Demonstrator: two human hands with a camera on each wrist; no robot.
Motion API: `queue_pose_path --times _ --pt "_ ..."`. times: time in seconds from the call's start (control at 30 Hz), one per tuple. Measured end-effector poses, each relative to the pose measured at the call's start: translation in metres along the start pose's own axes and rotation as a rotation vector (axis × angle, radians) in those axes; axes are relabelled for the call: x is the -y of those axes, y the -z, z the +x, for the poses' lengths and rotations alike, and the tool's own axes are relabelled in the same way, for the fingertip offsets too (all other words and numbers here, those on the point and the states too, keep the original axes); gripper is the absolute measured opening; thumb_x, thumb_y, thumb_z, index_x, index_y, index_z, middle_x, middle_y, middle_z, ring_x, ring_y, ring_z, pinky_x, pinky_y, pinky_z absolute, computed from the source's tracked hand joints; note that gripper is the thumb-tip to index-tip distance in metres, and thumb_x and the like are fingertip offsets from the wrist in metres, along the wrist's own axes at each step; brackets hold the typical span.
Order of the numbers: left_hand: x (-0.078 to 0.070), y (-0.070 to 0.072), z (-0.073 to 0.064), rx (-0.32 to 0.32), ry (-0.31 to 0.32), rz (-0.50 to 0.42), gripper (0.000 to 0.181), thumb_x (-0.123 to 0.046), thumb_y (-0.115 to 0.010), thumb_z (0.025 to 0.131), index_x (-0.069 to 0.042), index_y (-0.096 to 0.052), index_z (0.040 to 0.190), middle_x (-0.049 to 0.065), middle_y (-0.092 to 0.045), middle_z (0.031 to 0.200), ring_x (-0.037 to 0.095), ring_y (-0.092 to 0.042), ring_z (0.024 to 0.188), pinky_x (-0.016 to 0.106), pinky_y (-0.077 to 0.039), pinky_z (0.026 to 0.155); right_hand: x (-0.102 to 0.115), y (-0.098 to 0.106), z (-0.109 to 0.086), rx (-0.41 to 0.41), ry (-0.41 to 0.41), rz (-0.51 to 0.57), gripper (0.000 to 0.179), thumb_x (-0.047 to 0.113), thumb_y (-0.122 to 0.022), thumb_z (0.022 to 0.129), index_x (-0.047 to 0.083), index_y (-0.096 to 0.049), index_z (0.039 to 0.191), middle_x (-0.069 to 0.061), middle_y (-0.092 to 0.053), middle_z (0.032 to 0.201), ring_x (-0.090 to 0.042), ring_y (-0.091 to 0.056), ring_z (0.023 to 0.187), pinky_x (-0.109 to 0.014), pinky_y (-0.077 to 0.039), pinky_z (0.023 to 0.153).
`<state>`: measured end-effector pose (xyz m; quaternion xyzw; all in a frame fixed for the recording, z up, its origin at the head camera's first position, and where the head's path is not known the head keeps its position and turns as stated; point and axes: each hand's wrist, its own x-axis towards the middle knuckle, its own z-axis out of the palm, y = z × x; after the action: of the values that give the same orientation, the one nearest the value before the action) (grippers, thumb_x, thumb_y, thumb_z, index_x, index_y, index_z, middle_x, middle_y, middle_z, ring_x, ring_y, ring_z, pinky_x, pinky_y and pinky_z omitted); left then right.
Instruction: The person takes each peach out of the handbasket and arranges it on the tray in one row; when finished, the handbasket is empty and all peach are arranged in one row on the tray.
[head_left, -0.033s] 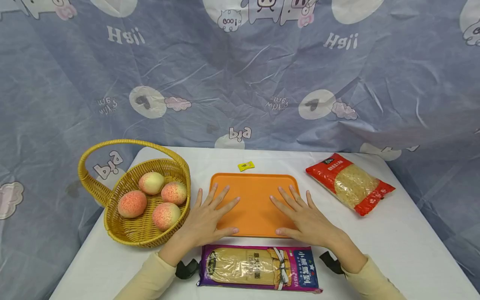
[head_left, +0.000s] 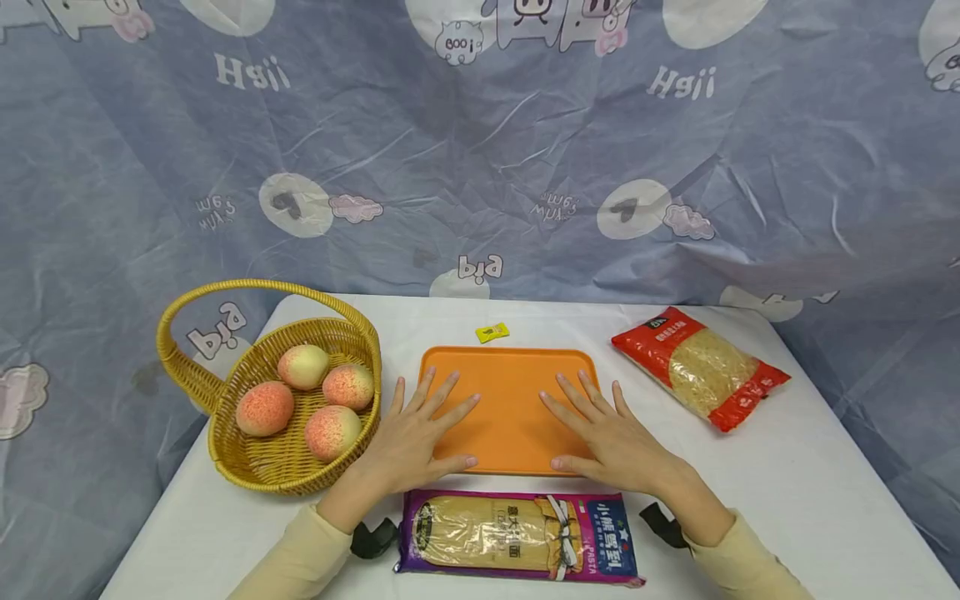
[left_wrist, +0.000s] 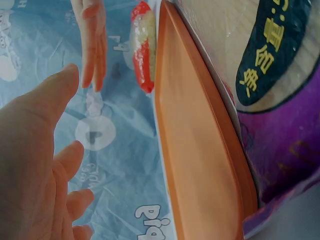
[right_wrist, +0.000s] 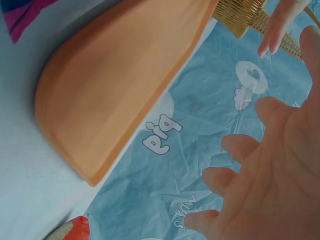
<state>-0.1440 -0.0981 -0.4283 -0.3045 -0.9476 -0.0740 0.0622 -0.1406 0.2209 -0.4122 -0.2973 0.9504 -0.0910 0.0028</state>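
Note:
My left hand, fingers spread, hovers over the left side of an orange tray. The right hand is spread the same way over the tray's right side. Both hold nothing; the wrist views show a gap between each palm and the tray. In front of the tray, between the forearms, lies a long pack of pasta with purple ends. Left of my left hand stands a yellow wicker basket with several peaches in it.
A red bag with a clear window of pale grains lies at the back right of the white table. Behind the tray sits a small yellow packet. A patterned blue-grey cloth hangs behind the table. The basket's tall handle arches up.

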Motion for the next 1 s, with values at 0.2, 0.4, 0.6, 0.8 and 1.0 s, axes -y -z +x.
queue_pose_path --times 0.2,0.4,0.6,0.8,1.0 --pt "-0.001 -0.001 -0.002 -0.016 -0.009 -0.010 0.080 -0.072 -0.048 0.087 -0.035 -0.026 0.154 0.003 -0.007 0.165 0.037 0.000 0.151 0.068 -0.005 0.115 -0.005 0.003 -0.001 -0.014 -0.021 0.054 0.082 0.051 -0.064 0.089 0.028 -0.024 0.156 -0.012 -0.011 0.164 -0.044 -0.006 0.149 -0.074 -0.006 0.110" --pt "-0.003 0.005 -0.007 -0.079 -0.049 -0.045 0.082 -0.068 -0.053 0.087 -0.037 -0.019 0.155 0.001 -0.003 0.165 0.035 -0.001 0.151 0.066 -0.008 0.116 -0.032 0.002 0.006 -0.153 -0.036 0.231 0.078 0.032 -0.067 0.092 0.016 -0.025 0.156 -0.019 -0.024 0.158 -0.041 -0.033 0.137 -0.063 -0.037 0.106" --pt "-0.002 0.017 -0.024 -0.198 -0.096 -0.175 0.084 -0.056 -0.066 0.084 -0.031 -0.028 0.155 0.002 -0.013 0.165 0.036 -0.010 0.151 0.068 -0.017 0.114 -0.076 -0.009 0.017 -0.127 -0.170 0.473 0.070 0.015 -0.066 0.093 0.003 -0.029 0.151 -0.026 -0.044 0.132 -0.034 -0.056 0.105 -0.035 -0.055 0.078" --pt "0.006 0.031 -0.044 -0.377 -0.093 -0.261 0.079 -0.051 -0.072 0.081 -0.024 -0.041 0.149 0.004 -0.032 0.159 0.033 -0.029 0.145 0.067 -0.032 0.105 -0.101 -0.022 0.020 -0.051 -0.270 0.580 0.065 0.016 -0.065 0.093 -0.009 -0.032 0.143 -0.028 -0.051 0.119 -0.027 -0.058 0.093 -0.027 -0.051 0.073" --pt "0.022 0.039 -0.058 -0.630 -0.099 -0.369 0.065 -0.053 -0.061 0.091 -0.011 -0.054 0.139 0.012 -0.048 0.146 0.033 -0.042 0.134 0.039 -0.028 0.116 -0.111 -0.035 0.017 -0.024 -0.286 0.605 0.068 0.018 -0.066 0.093 -0.013 -0.032 0.144 -0.023 -0.053 0.116 -0.023 -0.056 0.094 -0.025 -0.049 0.078"
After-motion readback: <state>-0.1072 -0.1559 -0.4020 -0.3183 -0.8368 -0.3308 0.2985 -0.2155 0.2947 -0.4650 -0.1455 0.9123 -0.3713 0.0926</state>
